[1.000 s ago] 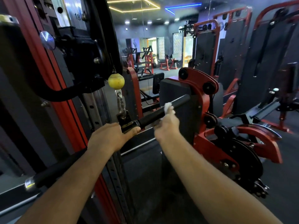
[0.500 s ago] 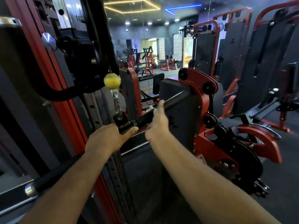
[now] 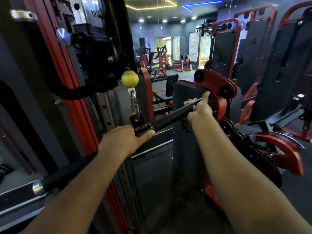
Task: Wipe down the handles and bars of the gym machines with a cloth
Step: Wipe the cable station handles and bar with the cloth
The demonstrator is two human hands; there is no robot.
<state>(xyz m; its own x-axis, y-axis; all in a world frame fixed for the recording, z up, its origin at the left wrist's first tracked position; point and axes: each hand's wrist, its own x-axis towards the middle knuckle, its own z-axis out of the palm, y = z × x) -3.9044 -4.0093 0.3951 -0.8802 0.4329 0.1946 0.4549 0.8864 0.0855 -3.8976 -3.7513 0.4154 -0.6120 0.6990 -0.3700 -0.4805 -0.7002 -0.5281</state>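
A person stands at a cable machine in a dim gym, both bare forearms reaching forward. A straight black bar (image 3: 170, 116) hangs from the cable and runs diagonally, its chrome-capped near end low on the left and its far end higher on the right. At its middle, a metal swivel (image 3: 141, 126) joins it to a silver carabiner (image 3: 134, 105), which hangs below a yellow-green ball stopper (image 3: 130, 78) on the cable.

The left hand (image 3: 123, 141) grips the bar at the middle, right beside the swivel, fingers curled over the top and the thumb lying along the underside.

The right hand (image 3: 200, 111) is at the far end of the bar. Its fingers are wrapped around the grip with a pale cloth (image 3: 190, 101) held against it; only small bits of the cloth show, bunched just above the bar and peeking out at the hand's edge. The index finger is extended, pointing up past the bar's tip.

Behind the left hand rises the machine's red and black upright (image 3: 67, 78) with a row of adjustment holes. Just behind the right hand stands a red machine (image 3: 214, 85) with black round pulleys and a grey shroud. Further back are more red-framed machines, a mirrored wall, and yellow and blue ceiling light strips.
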